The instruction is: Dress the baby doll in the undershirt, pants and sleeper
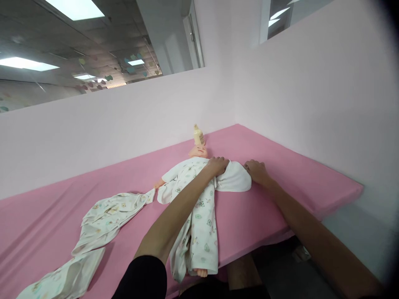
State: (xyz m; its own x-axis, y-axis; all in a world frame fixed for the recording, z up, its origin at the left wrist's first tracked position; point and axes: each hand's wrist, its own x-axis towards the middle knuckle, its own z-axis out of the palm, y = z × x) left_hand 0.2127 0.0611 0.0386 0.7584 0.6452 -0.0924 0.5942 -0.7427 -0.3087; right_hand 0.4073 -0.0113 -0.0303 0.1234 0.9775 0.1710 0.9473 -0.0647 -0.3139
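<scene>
A baby doll (pixel 199 150) lies on its back on the pink padded surface (pixel 243 224), a foot showing at the near edge. It wears white clothes with a small print; a baby shirt (pixel 236 177) spreads out plain white at the doll's right-hand side in view. My left hand (pixel 219 166) rests on the shirt by the doll's shoulder, its fingers curled over the cloth. At the shirt's outer end, my right hand (pixel 257 171) has its bent fingers on the cloth edge. The doll's arm on that side is hidden.
Printed baby clothes (pixel 107 218) lie loosely spread to the left. A pale yellow bottle (pixel 198 136) stands behind the doll's head, near the white wall (pixel 124 133). Another wall (pixel 299 99) rises along the right. The padded surface ends close to my legs.
</scene>
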